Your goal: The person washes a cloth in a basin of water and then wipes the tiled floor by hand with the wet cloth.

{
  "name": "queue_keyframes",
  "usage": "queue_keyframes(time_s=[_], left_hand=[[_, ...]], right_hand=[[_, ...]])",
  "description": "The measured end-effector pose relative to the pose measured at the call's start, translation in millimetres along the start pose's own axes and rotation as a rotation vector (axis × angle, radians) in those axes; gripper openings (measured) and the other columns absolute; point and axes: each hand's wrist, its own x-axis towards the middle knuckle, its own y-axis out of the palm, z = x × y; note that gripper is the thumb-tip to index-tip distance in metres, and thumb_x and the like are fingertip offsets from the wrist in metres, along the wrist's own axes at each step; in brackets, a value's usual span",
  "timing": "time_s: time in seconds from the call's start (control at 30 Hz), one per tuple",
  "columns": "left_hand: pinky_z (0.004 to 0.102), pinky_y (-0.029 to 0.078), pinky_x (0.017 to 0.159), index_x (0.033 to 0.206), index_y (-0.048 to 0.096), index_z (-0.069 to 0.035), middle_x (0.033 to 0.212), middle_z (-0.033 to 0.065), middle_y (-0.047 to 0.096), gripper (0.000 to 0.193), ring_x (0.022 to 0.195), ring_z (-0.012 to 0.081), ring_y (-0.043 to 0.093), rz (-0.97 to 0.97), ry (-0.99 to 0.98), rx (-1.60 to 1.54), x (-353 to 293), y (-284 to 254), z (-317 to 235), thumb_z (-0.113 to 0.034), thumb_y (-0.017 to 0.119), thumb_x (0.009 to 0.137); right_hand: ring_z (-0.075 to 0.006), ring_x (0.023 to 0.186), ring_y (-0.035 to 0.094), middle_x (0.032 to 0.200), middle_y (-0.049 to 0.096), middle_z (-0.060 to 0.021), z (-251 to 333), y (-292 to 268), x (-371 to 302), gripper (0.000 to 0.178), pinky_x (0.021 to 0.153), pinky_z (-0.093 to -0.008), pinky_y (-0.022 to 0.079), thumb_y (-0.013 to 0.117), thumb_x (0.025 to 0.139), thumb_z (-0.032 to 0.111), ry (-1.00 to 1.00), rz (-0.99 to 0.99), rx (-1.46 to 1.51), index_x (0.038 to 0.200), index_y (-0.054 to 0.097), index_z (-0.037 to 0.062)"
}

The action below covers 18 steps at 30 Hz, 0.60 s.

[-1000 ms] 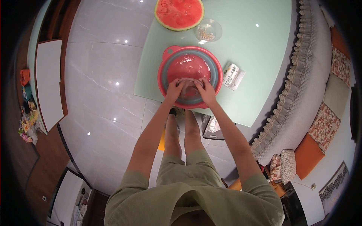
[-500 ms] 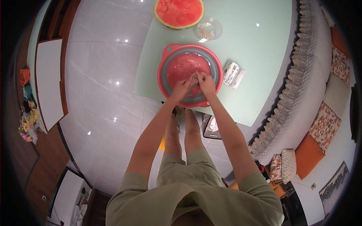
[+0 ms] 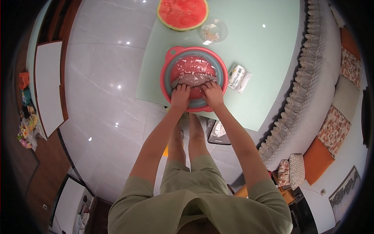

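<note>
Wrapped watermelon half sits glossy, seemingly under cling film.

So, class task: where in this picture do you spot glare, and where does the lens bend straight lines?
Head view: small ceiling-light glints dot the glossy floor and the table; the film over the melon shines between the left hand and right hand; the table's edges and the sofa curve toward the dark round rim.

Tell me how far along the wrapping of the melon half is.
Film already lies across the middle of the melon half in the basin. Left hand and right hand press its near edge down. The far part looks uncovered; the second half sits bare.
</note>
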Motion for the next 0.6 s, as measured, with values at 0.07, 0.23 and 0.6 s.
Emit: queue_keyframes(time_s=[0.07, 0.23, 0.6], left_hand=[[0.038, 0.045, 0.082, 0.102, 0.052, -0.01, 0.102, 0.0075, 0.052, 0.04, 0.099, 0.0241, 0.052, -0.075, -0.05, 0.015, 4.7, 10.5, 2.0, -0.016, 0.07, 0.067], [0.0392, 0.046, 0.081, 0.106, 0.052, -0.012, 0.103, 0.0079, 0.053, 0.038, 0.098, 0.0257, 0.053, -0.078, -0.097, -0.026, 3.7, 4.9, 3.1, -0.02, 0.067, 0.072], [0.0381, 0.046, 0.07, 0.102, 0.051, -0.001, 0.082, 0.0173, 0.062, 0.03, 0.075, 0.0329, 0.061, 0.005, -0.265, -1.035, 8.7, -10.1, 32.4, -0.021, 0.061, 0.081]], right_hand=[[-0.026, 0.095, 0.054, 0.096, 0.059, -0.0085, -11.4, 9.7, 1.6, 0.022, 0.083, -0.0371, 0.044, 0.061, 0.074, 0.015, 0.038, 0.106, -0.044, 0.095, 0.061, 0.0098], [-0.0192, 0.085, 0.055, 0.084, 0.056, -0.0064, 4.6, -13.9, 7.9, 0.014, 0.079, -0.032, 0.044, 0.052, 0.084, 0.013, 0.418, 0.225, 0.821, 0.096, 0.055, 0.0062], [-0.0272, 0.089, 0.06, 0.093, 0.06, -0.0098, 2.0, -52.0, 15.9, 0.029, 0.075, -0.0362, 0.048, 0.062, 0.077, 0.014, 0.307, 0.258, 0.737, 0.105, 0.054, 0.0083]])
